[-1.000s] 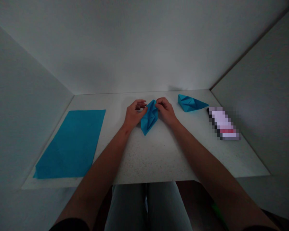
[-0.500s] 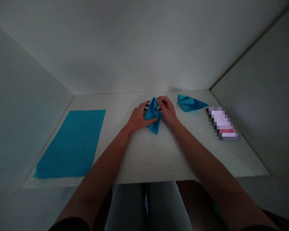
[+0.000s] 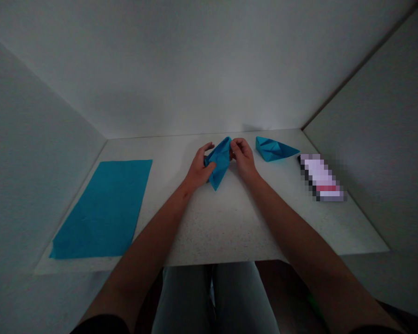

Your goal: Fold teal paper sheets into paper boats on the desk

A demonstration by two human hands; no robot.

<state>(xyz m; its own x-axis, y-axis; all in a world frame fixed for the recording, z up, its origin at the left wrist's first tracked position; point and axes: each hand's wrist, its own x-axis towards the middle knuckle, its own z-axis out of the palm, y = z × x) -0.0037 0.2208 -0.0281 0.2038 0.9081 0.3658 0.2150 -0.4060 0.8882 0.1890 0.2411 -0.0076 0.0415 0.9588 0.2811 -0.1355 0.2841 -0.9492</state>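
Between my hands is a folded piece of blue paper [image 3: 221, 161], its lower point angled down and to the left. My left hand [image 3: 199, 168] grips its left side, thumb pressed across the front and some fingers hidden behind. At the upper right edge, my right hand [image 3: 243, 157] pinches the paper between thumb and fingertips. To the right of that hand lies a folded blue paper boat [image 3: 276, 149] with a long pointed end.
Flat blue paper [image 3: 102, 208] lies on the left of the white speckled tabletop [image 3: 226, 232]. A phone [image 3: 321, 177], blurred by pixels, rests at the right. White walls [image 3: 202, 69] close in the table at the back and both sides.
The folded paper has turned, its lower point swinging left and its top shifting right. My left thumb has drawn back to the left along it, while my right hand has barely moved.
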